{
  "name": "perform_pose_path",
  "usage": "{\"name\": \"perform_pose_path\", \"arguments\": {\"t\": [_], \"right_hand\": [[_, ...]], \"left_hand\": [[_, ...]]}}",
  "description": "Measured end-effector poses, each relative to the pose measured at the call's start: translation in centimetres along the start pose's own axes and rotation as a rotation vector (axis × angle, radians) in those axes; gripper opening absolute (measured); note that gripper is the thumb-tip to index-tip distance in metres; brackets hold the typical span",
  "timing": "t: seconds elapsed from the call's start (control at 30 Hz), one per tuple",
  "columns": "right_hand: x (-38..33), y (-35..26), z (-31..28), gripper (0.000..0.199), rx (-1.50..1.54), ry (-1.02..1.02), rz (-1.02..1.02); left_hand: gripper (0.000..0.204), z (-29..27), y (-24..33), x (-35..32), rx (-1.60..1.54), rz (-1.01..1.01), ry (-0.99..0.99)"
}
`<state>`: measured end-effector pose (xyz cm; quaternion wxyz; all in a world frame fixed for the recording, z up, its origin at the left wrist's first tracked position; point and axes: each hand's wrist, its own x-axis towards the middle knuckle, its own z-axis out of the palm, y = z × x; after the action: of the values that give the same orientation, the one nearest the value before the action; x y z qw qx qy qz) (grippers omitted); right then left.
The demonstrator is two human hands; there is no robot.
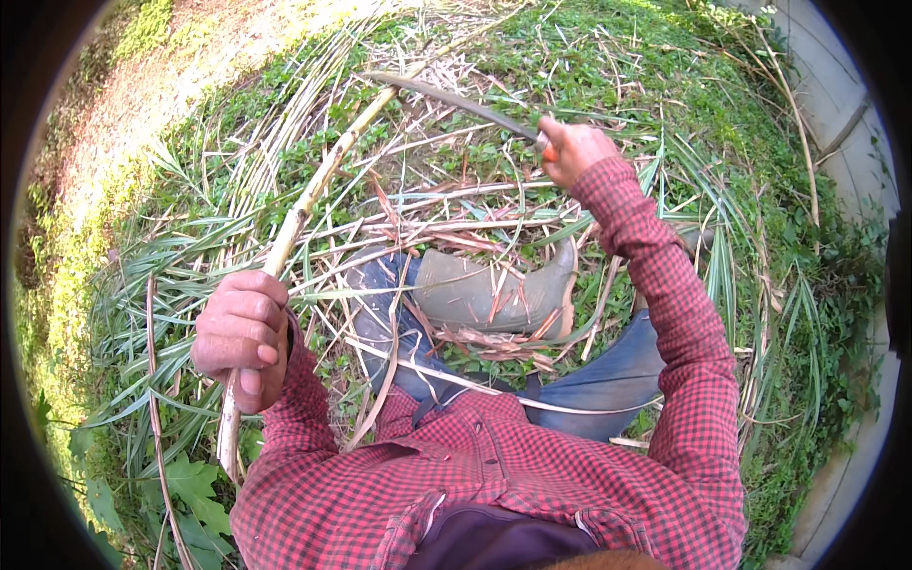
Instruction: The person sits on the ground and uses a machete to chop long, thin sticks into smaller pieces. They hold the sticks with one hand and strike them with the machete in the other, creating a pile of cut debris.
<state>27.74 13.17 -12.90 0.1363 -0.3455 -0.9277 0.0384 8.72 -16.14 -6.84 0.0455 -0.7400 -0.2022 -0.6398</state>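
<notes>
A long pale peeled stick (328,169) runs slantwise from my lower left up toward the top of the view. My left hand (243,334) is wrapped round it near its lower end, which sticks out below the fist. In my right hand (576,149) is the orange handle of a long curved blade, a machete (454,102), held out ahead and to the right. Its blade reaches leftward, and the tip crosses the stick near the far part. Whether the edge bites into the wood I cannot tell.
Wood shavings (503,344) lie round my rubber boot (484,294) and bent legs in blue trousers (597,389). Long cut stalks (285,133) and grass blades are strewn over the green ground. A pale grey wall or slab (850,142) borders the right side.
</notes>
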Motion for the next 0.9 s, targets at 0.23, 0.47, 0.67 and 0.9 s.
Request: {"name": "perform_pose_path", "arguments": {"t": [0.23,0.47,0.67,0.9], "right_hand": [[1.4,1.0,-1.0,0.017,0.049,0.082,0.057],[1.9,-1.2,-2.0,0.021,0.109,0.095,-0.087],[0.6,-3.2,-1.2,0.029,0.115,0.030,-0.095],[4.3,-1.4,2.9,0.022,0.107,0.009,0.112]], "left_hand": [[0.028,1.7,-0.1,3.0,-0.095,0.029,-0.297],[0.018,2.0,0.7,4.0,-0.101,0.064,-0.371],[0.024,-0.6,3.4,3.1,-0.025,0.037,-0.192],[0.011,-3.6,7.1,3.9,-0.052,0.053,-0.298]]}}
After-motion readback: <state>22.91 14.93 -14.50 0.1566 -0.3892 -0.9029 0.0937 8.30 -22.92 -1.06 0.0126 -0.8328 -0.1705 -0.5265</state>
